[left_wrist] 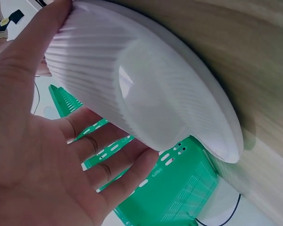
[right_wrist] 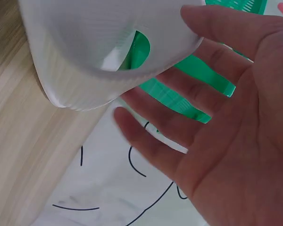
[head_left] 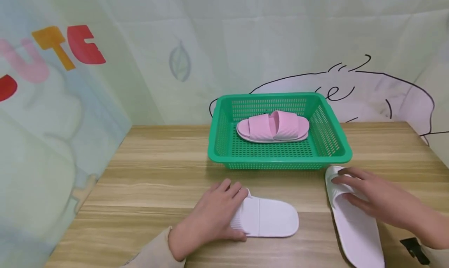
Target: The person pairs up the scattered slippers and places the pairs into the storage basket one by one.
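There are two white slippers with ribbed straps (head_left: 270, 217) (head_left: 357, 229), two pink ribbed-strap slippers (head_left: 259, 127) (head_left: 289, 126) (two straps show), one green rectangular slotted plastic basket (head_left: 280, 159), one wood-grain tabletop (head_left: 154, 174), two bare hands (head_left: 219, 215) (head_left: 372, 196), four coloured letters (head_left: 52, 38) and one grey leaf outline (head_left: 179, 62).

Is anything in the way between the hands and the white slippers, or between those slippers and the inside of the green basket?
Nothing visible blocks them: the left hand is at one white slipper, the right hand at the other. Only the near wall of the green basket stands between the slippers and its inside.
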### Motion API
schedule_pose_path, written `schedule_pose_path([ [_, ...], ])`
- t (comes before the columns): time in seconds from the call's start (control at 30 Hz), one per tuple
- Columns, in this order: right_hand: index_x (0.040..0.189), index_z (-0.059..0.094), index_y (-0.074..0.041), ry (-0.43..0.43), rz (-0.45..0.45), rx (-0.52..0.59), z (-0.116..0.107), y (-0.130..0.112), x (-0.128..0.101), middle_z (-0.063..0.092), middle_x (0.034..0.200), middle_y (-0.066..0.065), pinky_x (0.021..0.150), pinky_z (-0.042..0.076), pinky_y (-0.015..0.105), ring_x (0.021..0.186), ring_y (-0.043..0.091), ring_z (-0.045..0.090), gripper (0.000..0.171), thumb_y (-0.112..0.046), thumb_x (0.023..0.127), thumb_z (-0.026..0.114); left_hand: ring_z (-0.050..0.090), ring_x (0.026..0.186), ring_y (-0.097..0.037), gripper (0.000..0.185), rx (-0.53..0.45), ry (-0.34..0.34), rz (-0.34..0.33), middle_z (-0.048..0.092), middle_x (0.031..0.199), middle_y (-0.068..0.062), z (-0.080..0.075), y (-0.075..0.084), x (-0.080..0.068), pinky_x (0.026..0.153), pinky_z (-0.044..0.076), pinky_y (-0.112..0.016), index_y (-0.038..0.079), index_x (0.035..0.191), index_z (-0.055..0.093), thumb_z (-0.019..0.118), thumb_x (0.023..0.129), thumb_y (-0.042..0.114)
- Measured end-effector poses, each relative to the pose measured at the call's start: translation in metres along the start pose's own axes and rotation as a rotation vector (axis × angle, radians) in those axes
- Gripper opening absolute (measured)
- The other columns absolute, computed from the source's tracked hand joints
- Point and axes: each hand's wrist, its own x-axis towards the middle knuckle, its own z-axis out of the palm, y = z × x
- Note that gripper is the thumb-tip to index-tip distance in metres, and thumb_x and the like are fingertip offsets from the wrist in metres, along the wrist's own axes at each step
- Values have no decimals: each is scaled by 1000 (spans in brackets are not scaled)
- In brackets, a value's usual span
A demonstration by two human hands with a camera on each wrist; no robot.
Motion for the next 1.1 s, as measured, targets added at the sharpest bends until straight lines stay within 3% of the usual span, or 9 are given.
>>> schedule_pose_path([
  [0.17,127,78,-15,-39,116,-43,-6,0,-1,69,123,14,80,62,58,100,32,70,40,-30,91,84,53,105,-19,91,-15,-15,-10,60,120,3,-1,1,2,93,55,-37,17,130,57,85,67,77],
  [0.4,123,77,-12,-23,226,-69,-7,0,-2,67,111,10,60,55,41,84,25,66,45,-43,92,81,53,106,-18,93,-5,-28,-16,61,120,4,-2,2,4,95,55,-37,17,130,58,84,66,79],
  [0.53,137,69,-11,-61,246,-45,-9,3,-5,65,127,20,74,59,59,102,43,66,72,-62,87,79,53,106,-18,93,-5,-33,-21,61,120,4,-1,2,4,95,55,-37,17,130,57,84,66,79],
  [0.67,155,53,-14,-106,155,1,-12,11,-13,51,153,23,92,50,74,129,53,52,111,-73,66,87,53,106,-19,92,-6,-28,-23,60,120,4,-1,2,4,95,54,-38,17,130,57,85,67,78],
  [0.77,158,48,-18,-153,88,-3,-12,15,-18,49,158,20,97,47,74,136,49,49,124,-65,53,97,53,106,-19,92,-2,-24,-23,60,120,4,-2,1,3,95,54,-37,17,129,57,85,66,78],
  [0.9,156,50,-21,-199,70,-2,-6,13,-22,50,158,18,100,45,73,139,46,48,121,-39,51,105,53,106,-19,92,-1,-32,-24,61,120,4,-3,1,2,94,54,-37,17,129,57,85,66,78],
  [1.03,150,57,-17,-149,15,20,0,10,-23,57,151,14,96,52,68,133,43,54,115,-14,45,105,53,106,-18,91,-13,-36,-21,61,119,4,-3,0,2,95,55,-37,18,129,56,85,67,78],
  [1.1,146,59,-15,-142,3,29,0,9,-21,60,147,13,94,55,67,128,43,58,112,-10,44,105,54,106,-18,91,-17,-32,-21,61,119,4,-3,0,1,95,55,-37,18,128,56,85,66,78],
])
